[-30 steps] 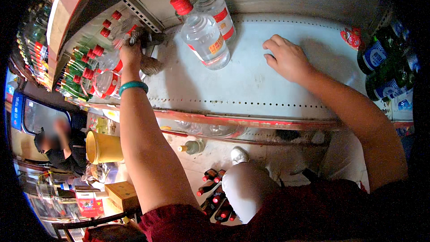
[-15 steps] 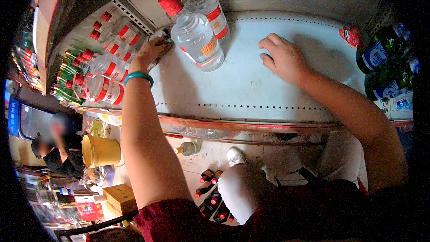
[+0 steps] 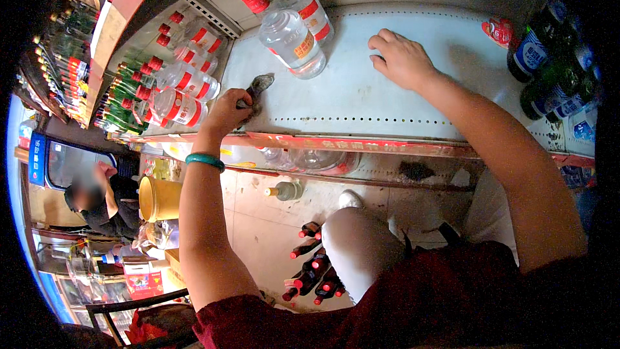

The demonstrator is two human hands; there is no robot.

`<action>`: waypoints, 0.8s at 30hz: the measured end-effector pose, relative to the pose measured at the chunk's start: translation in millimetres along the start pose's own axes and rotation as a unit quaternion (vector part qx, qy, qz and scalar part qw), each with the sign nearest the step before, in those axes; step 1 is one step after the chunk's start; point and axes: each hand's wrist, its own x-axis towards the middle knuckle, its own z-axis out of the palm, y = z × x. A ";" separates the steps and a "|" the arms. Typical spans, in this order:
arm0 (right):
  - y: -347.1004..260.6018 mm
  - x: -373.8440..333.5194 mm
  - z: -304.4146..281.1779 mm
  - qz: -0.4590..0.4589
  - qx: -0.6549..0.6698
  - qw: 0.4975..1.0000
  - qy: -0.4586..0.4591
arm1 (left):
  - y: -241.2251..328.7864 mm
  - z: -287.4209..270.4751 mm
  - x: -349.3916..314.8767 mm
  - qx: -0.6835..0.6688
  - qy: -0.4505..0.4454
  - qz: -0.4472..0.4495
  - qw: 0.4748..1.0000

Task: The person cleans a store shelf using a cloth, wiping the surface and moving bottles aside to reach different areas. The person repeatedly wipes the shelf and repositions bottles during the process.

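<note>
- Left hand [image 3: 226,111] closed around a grey rag [image 3: 257,89]; fingers wrapped on it, one end of the rag sticks out toward the clear bottles.
- Rag lies pressed on the white shelf [image 3: 361,100], near the shelf's front-left part, just in from the red front edge [image 3: 361,144].
- Change: half a second ago the left hand was further back on the shelf, right beside the nearest clear bottle [image 3: 292,42]; now it has pulled toward the front edge, clear gap between rag and bottle.
- A second ago that hand was up at the left end by the lying bottles; so it has swept back-left to front.
- Teal bracelet [image 3: 205,160] on the left wrist, same as before.
- Right hand [image 3: 402,59] flat on the shelf, palm down, fingers slightly curled, holding nothing; spot barely changed across the frames.
- Three clear bottles with red caps stand at the back of the shelf, second one [image 3: 303,3] behind the first; not moved.
- Row of red-capped bottles [image 3: 184,94] lies on its side in the next bay to the left, just beside the left hand.
- Dark bottles [image 3: 546,71] stand at the right end of the shelf, well apart from the right hand.
- Floor below: yellow bucket [image 3: 158,199], crate of red-capped bottles [image 3: 313,276].
- Another person [image 3: 103,200] sits at far left, away from the shelf.
</note>
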 end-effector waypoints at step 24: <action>3.9 1.1 1.6 -0.007 -0.019 1.000 -0.002 | -93.8 -89.0 -130.6 0.410 -0.119 -0.163 0.890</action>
